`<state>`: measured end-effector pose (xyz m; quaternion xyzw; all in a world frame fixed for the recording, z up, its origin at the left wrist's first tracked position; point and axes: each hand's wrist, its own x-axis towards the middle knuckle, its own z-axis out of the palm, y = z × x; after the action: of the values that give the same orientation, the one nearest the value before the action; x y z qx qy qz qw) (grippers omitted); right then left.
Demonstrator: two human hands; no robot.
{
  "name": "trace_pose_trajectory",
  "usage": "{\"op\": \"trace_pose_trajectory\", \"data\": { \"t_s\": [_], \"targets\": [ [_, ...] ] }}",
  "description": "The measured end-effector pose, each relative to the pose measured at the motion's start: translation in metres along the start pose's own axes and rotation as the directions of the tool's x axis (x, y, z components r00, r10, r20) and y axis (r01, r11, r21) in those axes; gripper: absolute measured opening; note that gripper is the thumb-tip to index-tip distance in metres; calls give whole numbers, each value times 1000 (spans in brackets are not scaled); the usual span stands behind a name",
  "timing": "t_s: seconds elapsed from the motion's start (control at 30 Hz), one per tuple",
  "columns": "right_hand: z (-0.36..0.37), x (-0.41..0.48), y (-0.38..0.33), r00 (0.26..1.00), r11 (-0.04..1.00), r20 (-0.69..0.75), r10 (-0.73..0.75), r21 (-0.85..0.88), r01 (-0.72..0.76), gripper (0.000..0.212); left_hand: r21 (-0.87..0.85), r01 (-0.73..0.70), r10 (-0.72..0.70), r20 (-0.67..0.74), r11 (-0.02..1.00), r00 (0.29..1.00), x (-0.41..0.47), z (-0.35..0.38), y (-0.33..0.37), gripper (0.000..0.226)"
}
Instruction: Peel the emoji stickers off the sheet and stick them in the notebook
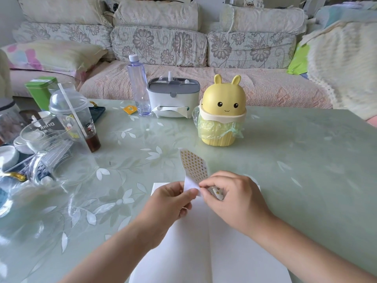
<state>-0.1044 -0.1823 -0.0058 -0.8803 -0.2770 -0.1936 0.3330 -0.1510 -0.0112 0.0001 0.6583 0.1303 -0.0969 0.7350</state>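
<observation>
**Sticker sheet pinched over the open notebook**

The open notebook lies under both hands on the green table. The left hand pinches the folded-back white lower edge of the sticker sheet between thumb and fingers, and the sheet rises beyond its fingertips. The right hand, fingers curled, pinches the same edge just beside the left thumb. A yellow bunny bin stands well beyond both hands.
</observation>
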Motion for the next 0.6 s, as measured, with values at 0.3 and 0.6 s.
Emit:
{"op": "trace_pose_trajectory", "data": {
  "t_s": [0.3, 0.6],
  "targets": [
    [-10, 6, -5, 998, 988, 42, 49, -147, -43, 20, 211, -208, 232, -96, 955, 968, -2, 11, -1, 30],
    [-21, 9, -3, 963, 972, 146, 225, 38, -233, 12, 281, -210, 241, -80, 937, 967, -1, 14, 1, 28]
  ]
}}
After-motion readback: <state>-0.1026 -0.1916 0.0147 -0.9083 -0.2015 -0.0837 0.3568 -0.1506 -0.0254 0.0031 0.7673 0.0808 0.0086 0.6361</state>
